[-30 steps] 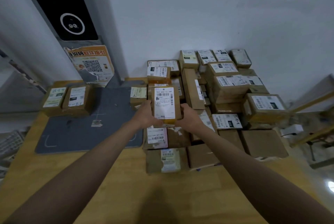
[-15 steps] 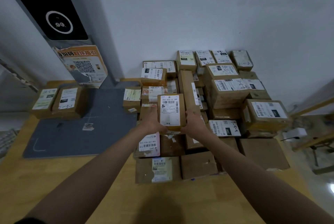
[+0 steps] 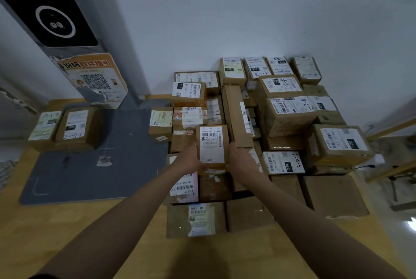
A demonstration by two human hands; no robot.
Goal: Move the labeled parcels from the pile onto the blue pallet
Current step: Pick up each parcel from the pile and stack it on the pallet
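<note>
I see both hands on one small parcel, which has a white label with a barcode on its top face. My left hand grips its left lower side with curled fingers, and my right hand grips the right lower side the same way; the thumbs are mostly hidden from me. The parcel is over the pile of parcels, at the pile's left part, and I cannot tell if it rests on the boxes under it or is lifted. The blue pallet lies flat on the wooden worktop, to the left of the pile. Two labeled boxes stand at the pallet's far left corner.
</note>
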